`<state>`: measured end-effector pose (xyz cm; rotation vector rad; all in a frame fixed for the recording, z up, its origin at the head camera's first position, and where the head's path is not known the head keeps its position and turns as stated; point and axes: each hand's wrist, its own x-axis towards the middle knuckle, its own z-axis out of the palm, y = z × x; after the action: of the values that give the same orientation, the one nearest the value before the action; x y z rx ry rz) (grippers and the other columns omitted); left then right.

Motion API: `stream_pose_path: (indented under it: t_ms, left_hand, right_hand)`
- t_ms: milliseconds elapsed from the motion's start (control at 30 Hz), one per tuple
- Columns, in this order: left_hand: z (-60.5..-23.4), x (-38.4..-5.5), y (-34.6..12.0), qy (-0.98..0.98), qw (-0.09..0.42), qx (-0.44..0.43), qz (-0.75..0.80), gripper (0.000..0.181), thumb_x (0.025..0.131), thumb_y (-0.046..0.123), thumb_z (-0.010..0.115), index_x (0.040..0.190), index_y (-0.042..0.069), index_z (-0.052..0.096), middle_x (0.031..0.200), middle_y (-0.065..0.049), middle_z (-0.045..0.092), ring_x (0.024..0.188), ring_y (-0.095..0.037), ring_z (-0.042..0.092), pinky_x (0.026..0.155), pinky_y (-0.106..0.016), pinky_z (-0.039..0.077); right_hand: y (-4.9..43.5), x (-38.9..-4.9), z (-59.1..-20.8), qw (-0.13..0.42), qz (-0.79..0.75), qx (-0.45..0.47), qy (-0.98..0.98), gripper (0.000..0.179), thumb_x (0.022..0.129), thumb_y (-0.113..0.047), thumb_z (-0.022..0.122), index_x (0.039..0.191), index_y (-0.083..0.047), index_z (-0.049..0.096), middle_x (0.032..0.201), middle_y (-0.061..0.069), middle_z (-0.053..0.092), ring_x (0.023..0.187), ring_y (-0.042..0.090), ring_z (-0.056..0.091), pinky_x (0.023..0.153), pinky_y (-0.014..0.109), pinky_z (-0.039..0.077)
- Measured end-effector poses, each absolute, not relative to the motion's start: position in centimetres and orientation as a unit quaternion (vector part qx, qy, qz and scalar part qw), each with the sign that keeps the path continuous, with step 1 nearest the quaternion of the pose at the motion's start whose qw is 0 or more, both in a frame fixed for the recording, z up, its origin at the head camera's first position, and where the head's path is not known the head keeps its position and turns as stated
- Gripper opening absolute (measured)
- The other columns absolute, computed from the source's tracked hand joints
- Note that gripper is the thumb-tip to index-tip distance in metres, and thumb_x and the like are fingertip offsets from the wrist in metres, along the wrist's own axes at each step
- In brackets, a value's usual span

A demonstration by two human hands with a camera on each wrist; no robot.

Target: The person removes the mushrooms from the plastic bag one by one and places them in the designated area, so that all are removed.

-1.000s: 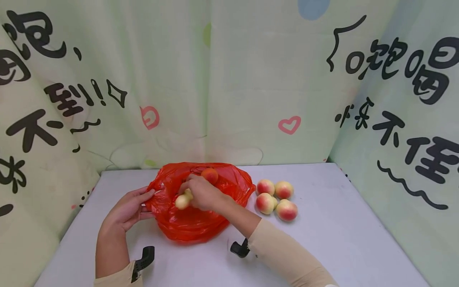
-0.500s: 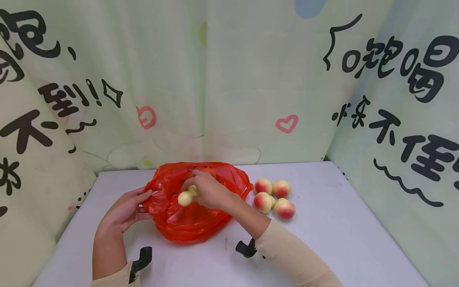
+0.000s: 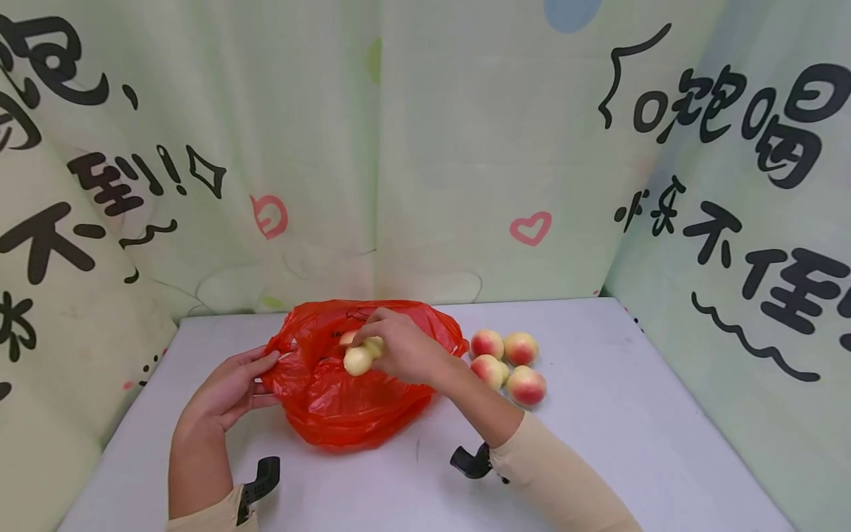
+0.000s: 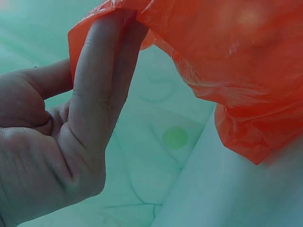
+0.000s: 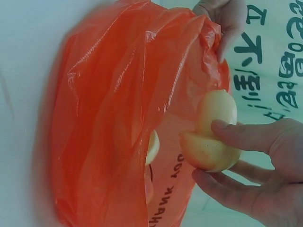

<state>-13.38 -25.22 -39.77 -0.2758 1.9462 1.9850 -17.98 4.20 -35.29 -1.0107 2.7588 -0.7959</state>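
Note:
A red plastic bag (image 3: 346, 414) lies on the table with its mouth open toward the back. At its left rim my left hand (image 3: 229, 384) pinches the film between thumb and fingers; in the left wrist view the fingers (image 4: 97, 71) run up under the red film. My right hand (image 3: 405, 351) is over the bag's mouth and holds two peaches, a pale yellow peach (image 5: 217, 113) and a blushed yellow peach (image 5: 208, 150), pressed together between thumb and fingers. Behind the film, part of another pale fruit (image 5: 152, 147) shows inside the bag.
Several red-and-yellow peaches (image 3: 527, 386) sit in a cluster on the white table (image 3: 631, 436), just right of the bag. Printed curtains (image 3: 452, 148) hang behind and at both sides. A black wrist mount (image 3: 472, 462) juts from each sleeve.
My right hand has shifted slightly right with the peaches, which now show more clearly above the bag's mouth. The orange-red fruit seen earlier behind this hand is now covered. My left hand keeps its hold.

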Motion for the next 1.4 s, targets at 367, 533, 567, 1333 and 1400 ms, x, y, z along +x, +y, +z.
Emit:
stream_pose_path:
  t_ms: [367, 533, 567, 1333, 1400]
  left_hand:
    - [-39.5, -13.5, -25.4, 0.686, 0.173, -0.105, 0.699, 0.067, 0.109, 0.036, 0.055, 0.163, 0.006, 0.029, 0.111, 0.005, 0.070, 0.096, -0.015, 0.074, 0.087, -0.036, 0.064]
    - [-39.5, -13.6, -25.5, 0.684, 0.174, -0.106, 0.700, 0.067, 0.109, 0.037, 0.055, 0.163, 0.007, 0.030, 0.111, 0.005, 0.071, 0.097, -0.015, 0.074, 0.088, -0.037, 0.064]
    - [-39.5, -13.6, -25.5, 0.684, 0.174, -0.105, 0.701, 0.067, 0.108, 0.037, 0.056, 0.163, 0.007, 0.030, 0.111, 0.005, 0.071, 0.097, -0.015, 0.075, 0.088, -0.037, 0.064]
    - [-39.6, -13.5, -25.4, 0.683, 0.173, -0.112, 0.700, 0.068, 0.108, 0.037, 0.056, 0.163, 0.006, 0.029, 0.110, 0.005, 0.071, 0.096, -0.015, 0.075, 0.088, -0.037, 0.064]
    - [-39.6, -13.5, -25.4, 0.683, 0.173, -0.113, 0.701, 0.068, 0.108, 0.037, 0.056, 0.163, 0.007, 0.030, 0.110, 0.005, 0.071, 0.096, -0.015, 0.075, 0.088, -0.037, 0.064]
  right_hand:
    - [6.9, -18.2, -34.8, 0.022, -0.297, -0.333, 0.895, 0.037, 0.089, -0.007, 0.082, 0.124, -0.017, 0.077, 0.127, 0.001, 0.066, 0.121, 0.019, 0.059, 0.092, 0.034, 0.058]
    - [8.3, -18.3, -34.6, 0.019, -0.301, -0.318, 0.899, 0.039, 0.088, -0.004, 0.081, 0.122, -0.022, 0.077, 0.125, -0.001, 0.066, 0.119, 0.020, 0.060, 0.089, 0.032, 0.058]
    - [8.6, -18.4, -34.6, 0.017, -0.299, -0.316, 0.900, 0.037, 0.088, -0.003, 0.081, 0.121, -0.021, 0.077, 0.124, 0.000, 0.066, 0.117, 0.020, 0.060, 0.088, 0.031, 0.058]
    - [17.1, -18.8, -34.7, 0.011, -0.332, -0.242, 0.912, 0.036, 0.087, -0.003, 0.082, 0.119, -0.019, 0.077, 0.126, 0.007, 0.064, 0.117, 0.027, 0.060, 0.084, 0.038, 0.063]
    - [17.8, -18.9, -34.6, 0.011, -0.332, -0.231, 0.914, 0.036, 0.087, -0.005, 0.082, 0.120, -0.019, 0.077, 0.127, 0.006, 0.064, 0.118, 0.027, 0.059, 0.084, 0.038, 0.063]
